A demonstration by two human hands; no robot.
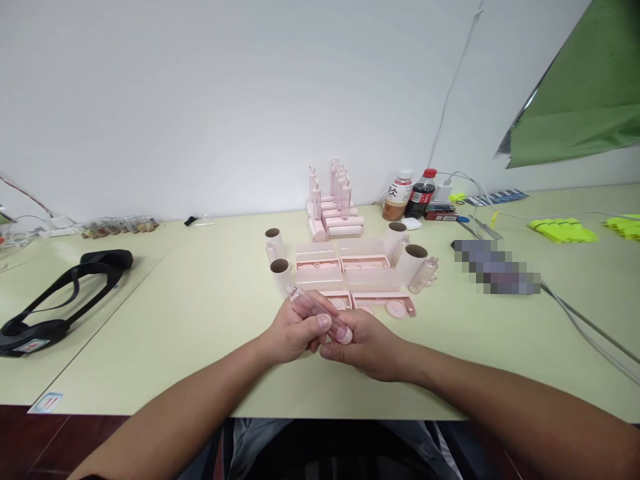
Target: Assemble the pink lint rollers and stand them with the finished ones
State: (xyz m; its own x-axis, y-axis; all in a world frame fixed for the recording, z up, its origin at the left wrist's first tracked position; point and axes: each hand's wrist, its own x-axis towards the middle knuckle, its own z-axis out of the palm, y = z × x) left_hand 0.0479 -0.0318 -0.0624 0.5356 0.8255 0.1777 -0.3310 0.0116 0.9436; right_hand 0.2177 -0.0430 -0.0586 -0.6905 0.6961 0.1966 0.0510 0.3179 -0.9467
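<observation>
A clear tube with a pink end (pixel 320 313) lies slanted between both hands, just above the near part of the pale green table (pixel 200 313). The left hand (pixel 295 330) closes its fingers around the tube's upper, clear stretch, thumb laid along it, while the right hand (pixel 367 347) pinches the pink lower end; the right fingertips curl under and are hidden, so exactly how they grip cannot be made out. Just beyond the hands sit flat pink trays (pixel 345 270), their near edges partly covered by the hands, with a round pink lid (pixel 396 309) beside them. Cardboard-coloured open cylinders (pixel 280 272) stand to the left of the trays, and larger ones (pixel 413 261) to the right, a clear bottle (pixel 424 275) leaning against them. Farther back a stack of pink parts with upright tubes (pixel 334 210) stands near the wall. To its right are a pale drink bottle (pixel 397 195) and a dark cola bottle (pixel 420 193), their labels too small to read. A pixelated patch (pixel 495 269) hides something on the right of the table. Yellow-green pieces (pixel 563 231) lie far right, and a green sheet (pixel 585 100) is cut off by the frame. A black strap device (pixel 60 297) lies at the left.
</observation>
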